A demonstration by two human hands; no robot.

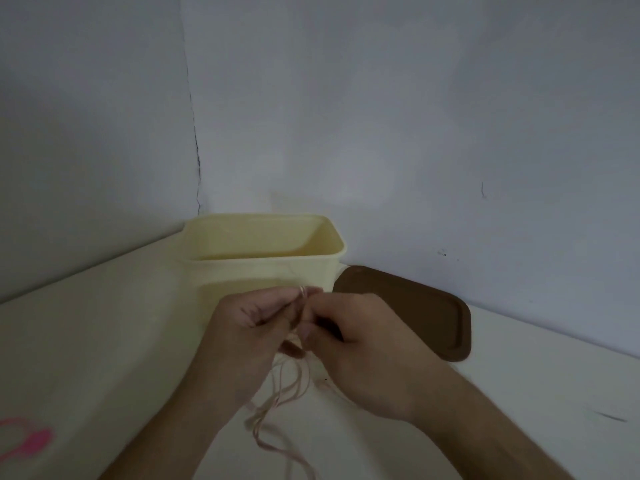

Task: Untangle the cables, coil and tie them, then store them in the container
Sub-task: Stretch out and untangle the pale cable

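Hands meet in front of the cream container (221,249): the left hand (249,323) and the right hand (349,337) both pinch the thin pale cable (277,400) with curled fingers. Its loose strands hang down between the forearms toward the white bench (104,341).
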